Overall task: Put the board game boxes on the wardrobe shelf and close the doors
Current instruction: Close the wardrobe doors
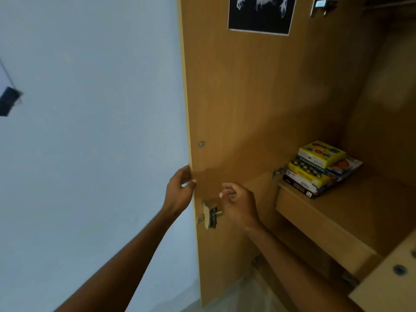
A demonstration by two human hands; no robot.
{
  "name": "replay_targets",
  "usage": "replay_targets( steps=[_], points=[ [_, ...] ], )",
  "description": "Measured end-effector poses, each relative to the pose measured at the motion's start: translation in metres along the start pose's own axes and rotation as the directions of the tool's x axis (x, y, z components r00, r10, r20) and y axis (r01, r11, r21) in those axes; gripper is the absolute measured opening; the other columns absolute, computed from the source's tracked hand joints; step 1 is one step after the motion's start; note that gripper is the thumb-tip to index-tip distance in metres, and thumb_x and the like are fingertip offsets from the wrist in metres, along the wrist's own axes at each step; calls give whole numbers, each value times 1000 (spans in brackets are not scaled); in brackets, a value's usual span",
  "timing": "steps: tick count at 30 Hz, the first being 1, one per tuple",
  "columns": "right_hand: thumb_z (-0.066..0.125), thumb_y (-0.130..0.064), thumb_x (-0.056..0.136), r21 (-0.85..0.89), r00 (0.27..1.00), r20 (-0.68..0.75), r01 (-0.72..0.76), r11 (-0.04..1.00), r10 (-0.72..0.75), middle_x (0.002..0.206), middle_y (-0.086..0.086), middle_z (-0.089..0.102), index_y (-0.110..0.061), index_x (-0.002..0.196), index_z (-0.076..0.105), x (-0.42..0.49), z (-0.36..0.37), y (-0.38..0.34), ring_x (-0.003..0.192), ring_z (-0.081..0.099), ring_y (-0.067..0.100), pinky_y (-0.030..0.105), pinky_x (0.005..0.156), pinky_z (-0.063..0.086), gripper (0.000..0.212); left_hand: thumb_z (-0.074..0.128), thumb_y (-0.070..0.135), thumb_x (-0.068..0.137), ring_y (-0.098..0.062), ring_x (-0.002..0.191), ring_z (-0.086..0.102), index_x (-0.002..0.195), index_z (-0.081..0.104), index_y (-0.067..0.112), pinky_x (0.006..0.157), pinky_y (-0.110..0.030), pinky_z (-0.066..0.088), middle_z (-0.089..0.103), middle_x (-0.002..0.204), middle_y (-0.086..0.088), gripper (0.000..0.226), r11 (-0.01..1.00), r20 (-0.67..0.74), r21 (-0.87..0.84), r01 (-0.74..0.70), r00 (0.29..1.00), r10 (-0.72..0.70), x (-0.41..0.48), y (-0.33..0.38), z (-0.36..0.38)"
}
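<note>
A stack of several board game boxes [319, 168], yellow, blue and black, lies on the wooden wardrobe shelf [351, 212] at the right. The left wardrobe door [236, 104] stands open, its inner face toward me. My left hand [180, 190] grips the door's outer edge, thumb on the inner face and fingers wrapped behind. My right hand [238, 203] hovers just in front of the door's inner face above a metal latch [210, 215], fingers loosely curled and holding nothing.
A black-and-white poster [261, 14] is stuck high on the door. A metal hinge [322, 5] sits at the top. The right door's corner [389, 280] juts in at the lower right. A pale blue wall [90, 131] fills the left.
</note>
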State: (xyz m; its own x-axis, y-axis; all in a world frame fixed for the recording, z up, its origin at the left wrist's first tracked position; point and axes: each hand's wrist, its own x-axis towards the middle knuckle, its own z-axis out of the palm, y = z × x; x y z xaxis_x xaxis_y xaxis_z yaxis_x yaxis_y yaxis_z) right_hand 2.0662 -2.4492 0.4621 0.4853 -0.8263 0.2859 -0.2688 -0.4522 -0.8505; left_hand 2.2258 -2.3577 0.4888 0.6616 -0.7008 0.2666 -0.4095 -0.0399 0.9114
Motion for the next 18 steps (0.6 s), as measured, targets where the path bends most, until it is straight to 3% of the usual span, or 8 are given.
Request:
replay_targets(
  steps=[3,7,11,14,18],
  points=[
    [65,-26,89,-36,1000,-24,2,999,-3,104,-10,69,-23,118,64,-3,-6,-3,95,64,5,24,80,57,29,54,15,96,-18,112,62,133,54,20,96,-47,53,64,125,2,37,999,52,-42,6,999,-4,3,-3,0],
    [64,-25,90,-48,998,-42,-42,998,40,103,-10,68,-23,119,63,-21,-16,4,96,63,5,26,81,57,29,53,12,96,-17,112,62,131,56,22,97,-44,54,64,126,3,36,998,101,-56,-11,995,16,-11,-2,-2],
    [68,-30,86,-5,992,-90,-89,996,88,102,-13,67,-27,117,62,-50,-32,5,98,64,6,29,80,57,32,56,12,95,-8,102,64,122,60,19,89,-32,58,67,116,6,29,987,202,-106,-124,969,144,-48,10,10],
    [74,-39,79,31,978,-179,-104,994,108,106,-13,67,-27,121,61,-78,-54,6,99,64,5,28,80,57,45,55,17,96,-12,99,66,113,66,20,85,-29,58,70,108,7,20,966,335,-174,-191,911,241,-65,18,26],
    [76,-52,71,-11,947,-305,-112,994,103,111,-15,66,-30,123,59,-107,-86,8,102,61,2,27,83,54,59,60,25,94,-10,97,66,117,64,21,79,-16,54,69,106,7,24,951,317,-247,-186,912,261,-71,43,64]
  ],
)
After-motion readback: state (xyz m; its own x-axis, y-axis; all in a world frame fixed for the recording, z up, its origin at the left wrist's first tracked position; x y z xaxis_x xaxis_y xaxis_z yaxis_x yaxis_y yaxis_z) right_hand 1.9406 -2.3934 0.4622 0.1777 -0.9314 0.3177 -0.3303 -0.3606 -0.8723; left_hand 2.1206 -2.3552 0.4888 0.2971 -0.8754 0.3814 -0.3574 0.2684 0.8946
